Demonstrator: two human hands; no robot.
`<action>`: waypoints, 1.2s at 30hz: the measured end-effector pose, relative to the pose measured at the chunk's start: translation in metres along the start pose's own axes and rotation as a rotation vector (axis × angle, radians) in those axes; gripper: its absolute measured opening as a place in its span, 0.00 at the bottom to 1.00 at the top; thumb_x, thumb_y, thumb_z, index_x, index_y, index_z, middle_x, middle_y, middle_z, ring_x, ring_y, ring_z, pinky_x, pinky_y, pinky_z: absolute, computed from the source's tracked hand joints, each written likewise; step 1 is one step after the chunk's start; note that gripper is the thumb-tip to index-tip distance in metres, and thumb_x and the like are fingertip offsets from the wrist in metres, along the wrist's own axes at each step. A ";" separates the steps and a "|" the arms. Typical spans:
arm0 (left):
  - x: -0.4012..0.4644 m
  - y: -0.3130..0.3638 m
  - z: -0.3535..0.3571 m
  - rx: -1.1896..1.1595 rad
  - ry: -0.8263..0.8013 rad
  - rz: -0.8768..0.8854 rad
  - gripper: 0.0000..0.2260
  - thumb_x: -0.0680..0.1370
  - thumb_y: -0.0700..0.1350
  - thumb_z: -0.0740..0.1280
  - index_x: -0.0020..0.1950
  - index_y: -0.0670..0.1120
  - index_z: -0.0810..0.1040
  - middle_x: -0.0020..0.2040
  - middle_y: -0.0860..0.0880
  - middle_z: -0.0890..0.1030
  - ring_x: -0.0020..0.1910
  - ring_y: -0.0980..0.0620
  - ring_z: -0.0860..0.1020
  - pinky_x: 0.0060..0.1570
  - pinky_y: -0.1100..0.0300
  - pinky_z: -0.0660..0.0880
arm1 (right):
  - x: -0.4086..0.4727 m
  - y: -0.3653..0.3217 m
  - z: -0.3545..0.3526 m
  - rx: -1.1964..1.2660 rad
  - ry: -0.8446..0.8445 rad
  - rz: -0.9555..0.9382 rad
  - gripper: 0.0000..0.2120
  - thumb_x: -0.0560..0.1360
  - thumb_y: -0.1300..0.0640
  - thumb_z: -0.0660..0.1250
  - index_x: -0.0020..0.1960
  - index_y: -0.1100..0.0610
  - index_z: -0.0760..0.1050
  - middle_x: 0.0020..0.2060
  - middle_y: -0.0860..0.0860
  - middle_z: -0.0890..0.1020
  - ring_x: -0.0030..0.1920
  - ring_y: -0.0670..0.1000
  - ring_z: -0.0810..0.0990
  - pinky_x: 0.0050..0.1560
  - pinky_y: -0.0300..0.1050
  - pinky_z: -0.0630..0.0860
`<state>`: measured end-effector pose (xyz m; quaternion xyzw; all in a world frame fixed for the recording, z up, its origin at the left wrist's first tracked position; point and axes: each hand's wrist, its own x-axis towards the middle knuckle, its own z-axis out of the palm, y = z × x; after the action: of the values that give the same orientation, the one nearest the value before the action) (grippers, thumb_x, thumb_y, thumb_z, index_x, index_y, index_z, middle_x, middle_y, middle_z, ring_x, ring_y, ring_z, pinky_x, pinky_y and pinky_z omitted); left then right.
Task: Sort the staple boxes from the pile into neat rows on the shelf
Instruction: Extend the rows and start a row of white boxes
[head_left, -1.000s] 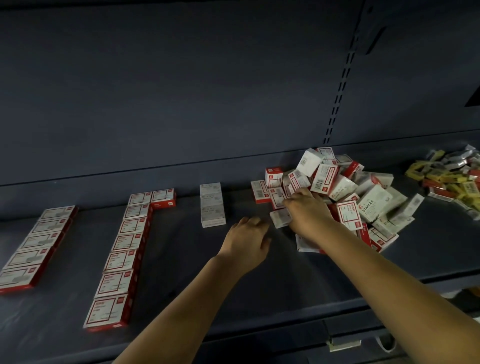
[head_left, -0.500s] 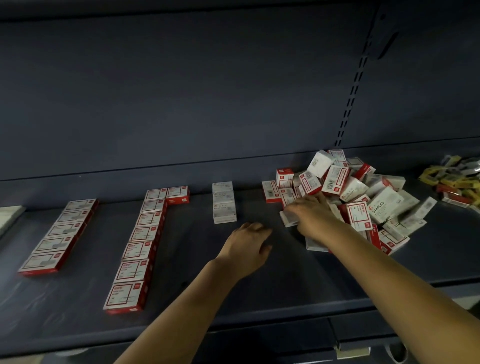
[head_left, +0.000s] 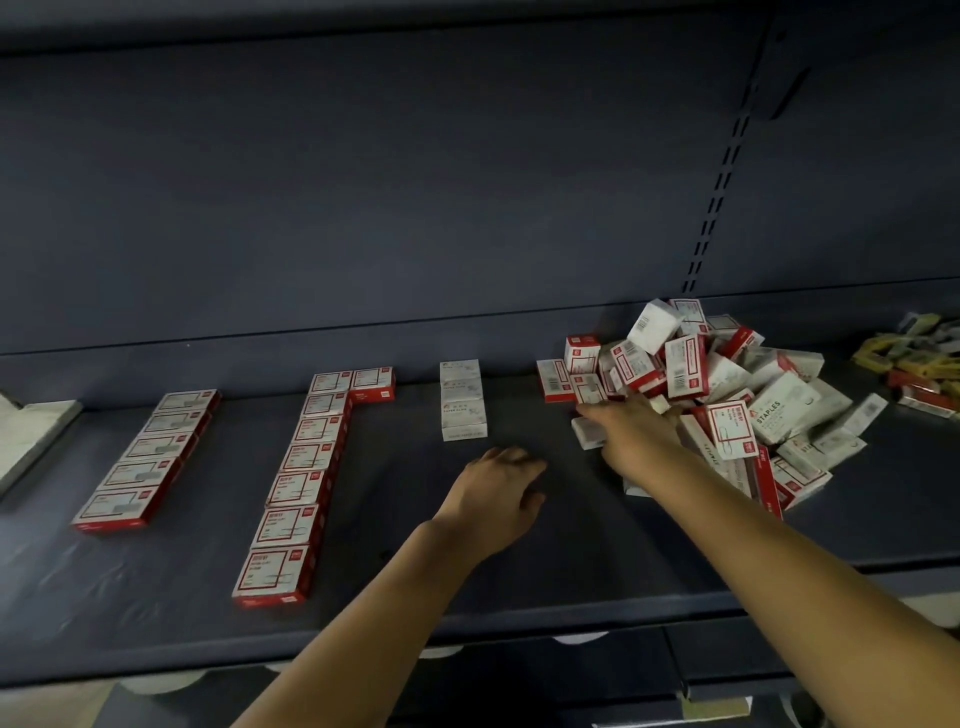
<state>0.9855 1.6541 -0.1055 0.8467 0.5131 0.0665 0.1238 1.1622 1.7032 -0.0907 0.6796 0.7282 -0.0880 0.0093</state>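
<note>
A loose pile of red-and-white and plain white staple boxes (head_left: 727, 395) lies on the dark shelf (head_left: 519, 582) at the right. My right hand (head_left: 631, 434) reaches into the pile's left edge, fingers spread over a small white box (head_left: 587, 432) that lies flat there; a grip is not visible. My left hand (head_left: 496, 493) rests palm down on the bare shelf, fingers loosely curled, holding nothing. Left of it stand a short row of white boxes (head_left: 462, 400), a long row of red-and-white boxes (head_left: 301, 478), and a further row (head_left: 145, 462) at far left.
A heap of yellow and red packets (head_left: 914, 369) lies at the far right of the shelf. A pale flat sheet (head_left: 28, 431) sits at the far left edge. The shelf's back panel rises close behind the boxes.
The view has shifted, so the rows and pile sit further right in the frame. My right hand has stayed at the pile's left edge and my left hand has barely moved.
</note>
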 end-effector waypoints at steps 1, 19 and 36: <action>0.000 0.000 -0.001 -0.001 -0.001 -0.002 0.20 0.80 0.48 0.58 0.72 0.48 0.65 0.70 0.49 0.68 0.69 0.50 0.64 0.68 0.57 0.60 | 0.000 0.001 0.000 0.003 0.015 -0.016 0.29 0.75 0.62 0.61 0.72 0.43 0.60 0.73 0.50 0.61 0.72 0.56 0.56 0.68 0.66 0.56; 0.008 0.003 -0.003 -0.019 -0.013 0.009 0.20 0.80 0.48 0.59 0.73 0.48 0.64 0.70 0.49 0.68 0.69 0.51 0.64 0.67 0.59 0.60 | 0.000 0.015 -0.008 0.182 0.153 -0.081 0.26 0.74 0.65 0.64 0.70 0.50 0.67 0.66 0.50 0.71 0.66 0.53 0.67 0.64 0.49 0.68; 0.018 -0.004 -0.033 -1.501 0.176 -0.422 0.05 0.77 0.43 0.67 0.52 0.46 0.77 0.46 0.47 0.84 0.47 0.51 0.82 0.52 0.54 0.76 | 0.001 -0.027 -0.025 1.395 0.349 -0.117 0.23 0.71 0.73 0.66 0.61 0.53 0.74 0.55 0.49 0.78 0.49 0.44 0.79 0.43 0.34 0.76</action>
<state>0.9831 1.6762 -0.0754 0.4129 0.4887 0.4373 0.6320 1.1381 1.7058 -0.0633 0.4912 0.5286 -0.4231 -0.5480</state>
